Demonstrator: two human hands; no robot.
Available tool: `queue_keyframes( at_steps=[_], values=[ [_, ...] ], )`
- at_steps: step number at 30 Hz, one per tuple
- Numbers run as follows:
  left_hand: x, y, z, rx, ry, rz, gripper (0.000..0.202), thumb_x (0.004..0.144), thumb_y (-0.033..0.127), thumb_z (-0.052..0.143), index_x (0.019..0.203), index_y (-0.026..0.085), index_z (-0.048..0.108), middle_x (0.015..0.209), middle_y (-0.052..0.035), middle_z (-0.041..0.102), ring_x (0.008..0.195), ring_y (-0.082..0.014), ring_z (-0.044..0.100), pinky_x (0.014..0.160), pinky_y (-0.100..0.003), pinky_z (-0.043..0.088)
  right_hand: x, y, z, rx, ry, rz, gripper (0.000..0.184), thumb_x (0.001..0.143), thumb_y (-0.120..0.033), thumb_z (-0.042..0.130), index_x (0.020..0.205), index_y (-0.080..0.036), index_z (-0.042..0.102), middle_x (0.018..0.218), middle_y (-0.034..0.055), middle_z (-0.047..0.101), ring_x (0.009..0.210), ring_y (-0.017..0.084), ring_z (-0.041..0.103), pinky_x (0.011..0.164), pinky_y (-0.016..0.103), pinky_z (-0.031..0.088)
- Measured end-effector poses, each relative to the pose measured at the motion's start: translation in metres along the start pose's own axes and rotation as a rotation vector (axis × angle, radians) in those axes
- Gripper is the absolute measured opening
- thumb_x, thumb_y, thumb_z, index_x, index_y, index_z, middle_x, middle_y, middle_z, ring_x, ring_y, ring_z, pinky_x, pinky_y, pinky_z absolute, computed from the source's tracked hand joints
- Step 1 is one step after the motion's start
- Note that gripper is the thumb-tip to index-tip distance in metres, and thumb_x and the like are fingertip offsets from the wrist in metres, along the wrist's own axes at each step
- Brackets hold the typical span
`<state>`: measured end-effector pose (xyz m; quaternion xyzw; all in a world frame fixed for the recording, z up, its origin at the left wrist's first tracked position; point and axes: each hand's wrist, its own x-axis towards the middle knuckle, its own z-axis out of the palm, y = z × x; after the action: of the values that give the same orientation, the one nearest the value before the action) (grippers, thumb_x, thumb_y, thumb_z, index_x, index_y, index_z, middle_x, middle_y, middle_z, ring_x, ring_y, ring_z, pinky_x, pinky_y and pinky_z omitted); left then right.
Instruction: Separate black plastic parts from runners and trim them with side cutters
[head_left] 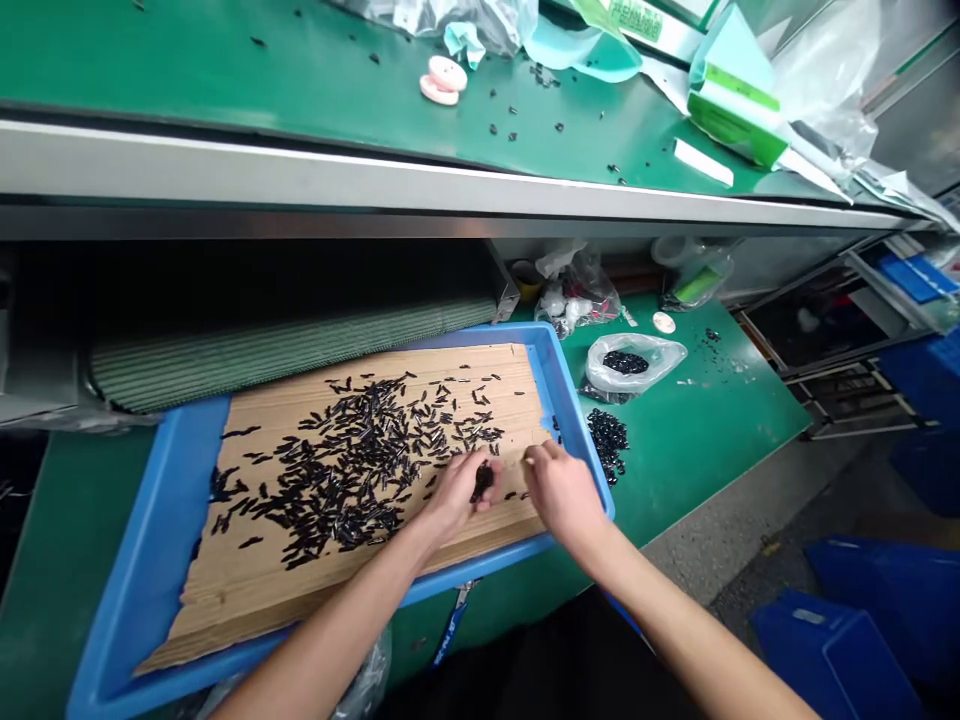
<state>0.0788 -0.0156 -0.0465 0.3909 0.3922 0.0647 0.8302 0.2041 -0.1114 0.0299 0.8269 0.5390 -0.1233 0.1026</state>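
Dozens of black parts (352, 470) lie on cardboard (225, 600) in a blue tray (172, 470); the left hand (454, 495) half-closes around a clump (484, 482), while the right hand (562, 490) pinches, its hold unclear.

We have pink tape rolls (444, 80) on the far green table (225, 70), a belt conveyor (285, 350) left, and blue crates (832, 650) on the floor (750, 540) right.

Arms (337, 645) outstretched, left hand (454, 495) curled, right hand (562, 490) pinching

A long green-topped counter (225, 70) with a pale steel edge (375, 170) crosses the upper frame; grey concrete floor (750, 550) spreads at lower right; blue plastic crates (832, 650) sit there; a dark metal rack (847, 405) stands at right.
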Motion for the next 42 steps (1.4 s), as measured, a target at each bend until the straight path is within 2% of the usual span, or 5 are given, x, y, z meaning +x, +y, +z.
queue_keyframes(
  at_steps=[3, 11, 30, 36, 42],
  values=[
    [-0.002, 0.002, 0.005, -0.133, -0.040, -0.048, 0.032, 0.084, 0.049, 0.057, 0.080, 0.018, 0.054, 0.067, 0.0005, 0.054, 0.050, -0.0084, 0.048, 0.040, -0.019, 0.028, 0.005, -0.006, -0.004, 0.086, 0.017, -0.125, 0.022, 0.100, -0.019, 0.044, 0.107, -0.021, 0.064, 0.098, 0.0055, 0.066, 0.077, 0.014, 0.069, 0.068, 0.021, 0.049],
    [-0.005, -0.003, 0.007, -0.259, -0.032, -0.144, 0.029, 0.096, 0.040, 0.055, 0.083, 0.014, 0.054, 0.064, 0.0061, 0.048, 0.043, -0.0019, 0.031, 0.035, -0.015, 0.018, 0.055, 0.045, 0.023, -0.191, -0.090, 0.052, 0.030, 0.090, 0.003, 0.042, 0.096, -0.009, 0.069, 0.099, 0.0181, 0.068, 0.083, 0.024, 0.073, 0.071, 0.029, 0.055],
    [-0.004, -0.005, -0.001, -0.356, 0.028, -0.124, 0.028, 0.097, 0.040, 0.057, 0.100, 0.013, 0.061, 0.081, 0.0004, 0.060, 0.060, -0.0074, 0.054, 0.053, -0.021, 0.048, 0.040, 0.025, 0.013, -0.217, 0.027, -0.086, 0.030, 0.095, -0.005, 0.041, 0.105, -0.006, 0.069, 0.096, 0.0167, 0.064, 0.075, 0.023, 0.070, 0.067, 0.033, 0.056],
    [-0.012, 0.000, -0.001, -0.332, 0.192, 0.040, 0.034, 0.097, 0.047, 0.052, 0.090, 0.014, 0.057, 0.072, 0.0031, 0.053, 0.052, -0.0057, 0.044, 0.047, -0.019, 0.038, 0.008, -0.040, 0.007, 0.509, 0.228, -0.513, 0.031, 0.102, -0.031, 0.046, 0.119, -0.023, 0.071, 0.107, 0.0088, 0.065, 0.102, 0.020, 0.062, 0.088, 0.032, 0.052],
    [-0.095, -0.006, -0.057, -0.044, 0.566, 0.342, 0.048, 0.090, 0.062, 0.050, 0.067, 0.020, 0.046, 0.060, 0.0035, 0.043, 0.049, -0.0079, 0.031, 0.045, -0.022, 0.022, 0.072, 0.012, 0.037, 0.300, 0.303, -0.302, 0.061, 0.103, -0.044, 0.032, 0.150, -0.006, 0.039, 0.152, 0.0203, 0.042, 0.145, 0.030, 0.032, 0.118, 0.050, 0.029]
  ],
)
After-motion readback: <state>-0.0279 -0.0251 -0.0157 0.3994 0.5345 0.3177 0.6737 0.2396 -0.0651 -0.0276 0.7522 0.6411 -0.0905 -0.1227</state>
